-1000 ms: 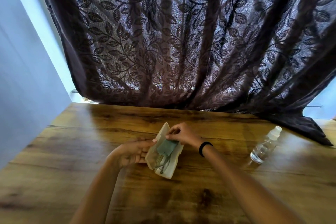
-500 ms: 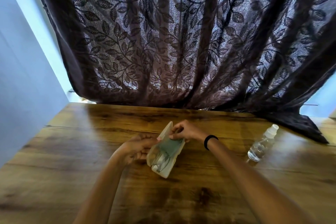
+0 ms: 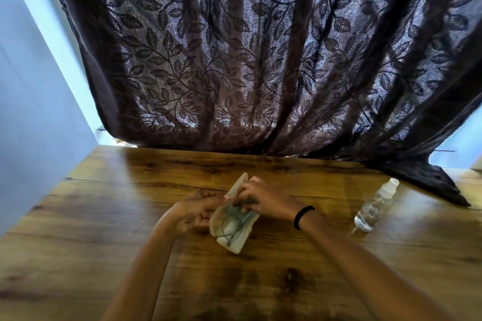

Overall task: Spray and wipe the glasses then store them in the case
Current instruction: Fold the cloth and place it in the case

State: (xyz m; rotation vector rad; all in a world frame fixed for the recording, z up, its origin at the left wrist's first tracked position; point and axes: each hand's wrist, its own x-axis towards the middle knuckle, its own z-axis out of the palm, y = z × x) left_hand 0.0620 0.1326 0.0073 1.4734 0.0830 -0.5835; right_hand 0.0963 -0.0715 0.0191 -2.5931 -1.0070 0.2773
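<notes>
A pale beige glasses case (image 3: 236,243) lies open on the wooden table (image 3: 287,281), its lid (image 3: 236,186) tilted up at the far end. Thin-framed glasses (image 3: 230,229) lie inside it, with a grey-green cloth (image 3: 238,212) on top of them. My left hand (image 3: 194,210) holds the case's left edge with curled fingers. My right hand (image 3: 263,198) is over the case's far end, its fingers curled on the cloth and pressing it down into the case. The lenses are mostly hidden by the cloth and my fingers.
A small clear spray bottle (image 3: 375,206) with a white cap stands on the table to the right of my right wrist. A dark leaf-patterned curtain (image 3: 260,60) hangs behind the table, its hem (image 3: 427,180) lying on the far right corner. A wall (image 3: 26,112) is on the left.
My right hand has come down from the lid's edge onto the cloth inside the case. The lid has tilted more upright. My left hand stays at the case's left side.
</notes>
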